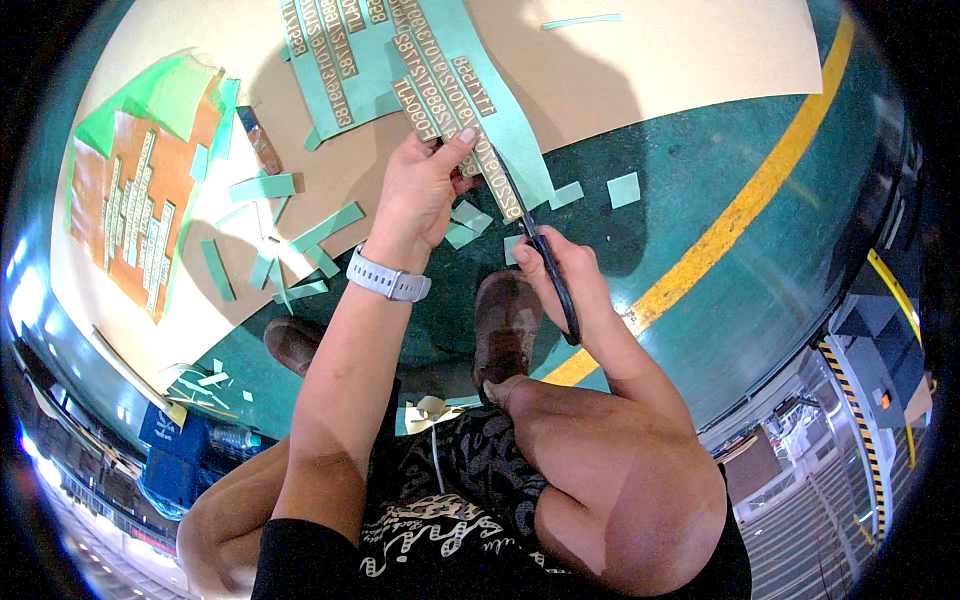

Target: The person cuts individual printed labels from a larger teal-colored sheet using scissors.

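A light-green sheet [500, 85] with rows of cut-out or raised characters spreads from the top of the view toward me. My left hand [425, 185] pinches the sheet's near edge between thumb and fingers, beside a lettered strip. In my right hand [570, 280] is a pair of scissors [566, 305] with black handles. Their blades lie along the sheet, between the lettered part and a plain green margin to its right. How far the blades are apart, I cannot tell.
Green offcuts [325, 228] lie scattered on the brown paper [680, 60] and the green floor [690, 180]. At left rests an orange lettered sheet [135, 200] with green film. A yellow floor line [700, 240] curves along the right. My shoe [505, 325] is just below the scissors.
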Demonstrator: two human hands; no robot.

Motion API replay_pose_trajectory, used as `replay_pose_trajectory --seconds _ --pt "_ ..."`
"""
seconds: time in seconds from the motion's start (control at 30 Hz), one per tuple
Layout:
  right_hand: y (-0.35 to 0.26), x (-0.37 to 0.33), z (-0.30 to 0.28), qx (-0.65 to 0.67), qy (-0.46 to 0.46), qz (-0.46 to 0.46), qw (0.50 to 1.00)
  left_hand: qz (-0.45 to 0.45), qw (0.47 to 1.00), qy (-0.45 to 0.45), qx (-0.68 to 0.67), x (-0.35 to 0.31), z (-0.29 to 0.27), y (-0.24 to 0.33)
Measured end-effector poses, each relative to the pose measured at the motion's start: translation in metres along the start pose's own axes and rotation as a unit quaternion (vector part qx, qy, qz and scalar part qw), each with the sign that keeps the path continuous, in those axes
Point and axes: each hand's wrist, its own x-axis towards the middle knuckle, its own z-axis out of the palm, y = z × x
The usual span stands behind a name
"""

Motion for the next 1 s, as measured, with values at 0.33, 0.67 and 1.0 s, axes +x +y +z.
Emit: replay_pose_trajectory --seconds 0.33,0.67,1.0 --pt "0.005 0.002 0.0 0.013 -0.034 0.016 0.999 -0.003 1.0 -0.007 0.002 -0.009 0.006 0.003" --pt "-0.004 0.003 -0.001 -0.003 -0.003 0.009 1.0 -0.006 1.0 -0.003 -0.009 -0.004 0.005 -0.002" --pt "0.002 0.005 -0.002 0.06 -0.047 0.018 0.997 -0.001 1.0 -0.013 -0.012 -0.008 0.004 -0.001"
